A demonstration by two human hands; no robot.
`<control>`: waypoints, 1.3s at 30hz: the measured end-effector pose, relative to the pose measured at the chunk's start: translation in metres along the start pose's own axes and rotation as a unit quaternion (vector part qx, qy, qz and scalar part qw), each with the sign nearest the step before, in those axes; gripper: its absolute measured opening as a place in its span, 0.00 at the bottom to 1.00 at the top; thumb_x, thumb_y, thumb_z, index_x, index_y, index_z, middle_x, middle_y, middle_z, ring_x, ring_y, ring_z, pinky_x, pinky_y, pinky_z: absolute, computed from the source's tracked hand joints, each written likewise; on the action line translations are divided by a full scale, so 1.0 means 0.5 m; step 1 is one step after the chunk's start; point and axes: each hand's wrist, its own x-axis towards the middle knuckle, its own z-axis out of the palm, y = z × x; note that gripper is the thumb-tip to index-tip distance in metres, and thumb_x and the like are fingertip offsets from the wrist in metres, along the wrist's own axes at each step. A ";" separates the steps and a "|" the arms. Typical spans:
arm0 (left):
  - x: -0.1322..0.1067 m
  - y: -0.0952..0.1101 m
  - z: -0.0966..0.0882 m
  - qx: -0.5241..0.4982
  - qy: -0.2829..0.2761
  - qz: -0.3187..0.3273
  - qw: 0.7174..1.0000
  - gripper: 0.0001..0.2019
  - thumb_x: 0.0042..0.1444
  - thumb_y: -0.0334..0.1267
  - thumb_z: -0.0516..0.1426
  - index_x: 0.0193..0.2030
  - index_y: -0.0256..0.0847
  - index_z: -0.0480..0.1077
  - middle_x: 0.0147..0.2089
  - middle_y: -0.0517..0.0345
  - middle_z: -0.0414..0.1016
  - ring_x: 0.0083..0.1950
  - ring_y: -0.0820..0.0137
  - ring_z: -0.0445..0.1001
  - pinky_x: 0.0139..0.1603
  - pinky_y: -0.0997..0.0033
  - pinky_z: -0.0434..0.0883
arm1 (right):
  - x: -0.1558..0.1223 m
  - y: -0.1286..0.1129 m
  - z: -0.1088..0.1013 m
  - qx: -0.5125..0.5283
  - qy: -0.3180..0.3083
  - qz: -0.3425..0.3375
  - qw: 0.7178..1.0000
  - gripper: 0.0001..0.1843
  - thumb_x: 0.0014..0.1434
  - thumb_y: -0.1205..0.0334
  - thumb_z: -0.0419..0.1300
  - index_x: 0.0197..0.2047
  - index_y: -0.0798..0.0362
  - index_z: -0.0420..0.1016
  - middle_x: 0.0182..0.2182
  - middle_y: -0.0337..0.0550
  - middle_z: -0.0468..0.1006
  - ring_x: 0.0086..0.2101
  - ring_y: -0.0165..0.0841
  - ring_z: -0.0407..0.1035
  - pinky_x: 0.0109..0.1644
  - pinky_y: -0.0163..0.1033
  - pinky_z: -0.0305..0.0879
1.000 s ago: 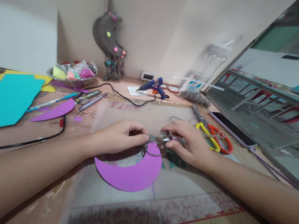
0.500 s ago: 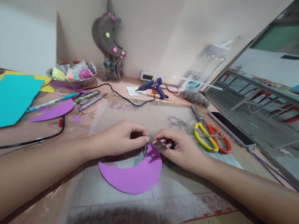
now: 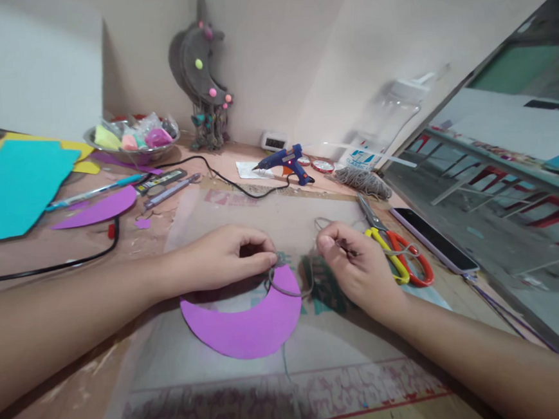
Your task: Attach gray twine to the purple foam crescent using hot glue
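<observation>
A purple paper crescent [image 3: 243,332] lies on the plastic sheet in front of me. My left hand [image 3: 237,255] pinches its upper right tip between thumb and forefinger. Grey yarn [image 3: 286,291] loops round that tip and runs across the crescent towards my right hand [image 3: 358,261]. My right hand is closed on the yarn, to the right of the crescent and apart from it. Something dark shows inside its curled fingers, too unclear to name. Scissors [image 3: 400,261] with yellow and red handles lie just beyond the right hand, partly hidden by it.
At the back are a blue glue gun [image 3: 288,163], a grey yarn bundle [image 3: 363,183] and a bowl [image 3: 134,150] of wrapped coloured pieces. A decorated grey moon [image 3: 198,67] hangs behind. Turquoise paper [image 3: 21,188] lies left, a phone [image 3: 434,239] right. A black cord [image 3: 85,260] crosses the left.
My right hand has moved right, away from the crescent's tip, drawing yarn with it. The left hand keeps its pinch at nearly the same place.
</observation>
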 end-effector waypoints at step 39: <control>0.000 0.001 -0.003 -0.014 -0.012 0.006 1.000 0.08 0.56 0.38 0.53 0.36 0.39 0.72 0.35 0.60 0.76 0.39 0.71 0.72 0.41 0.74 0.66 | 0.005 -0.002 0.010 -0.015 -0.177 -0.081 0.981 0.02 0.56 0.66 0.59 0.31 0.54 0.73 0.27 0.39 0.75 0.29 0.27 0.67 0.34 0.32 0.60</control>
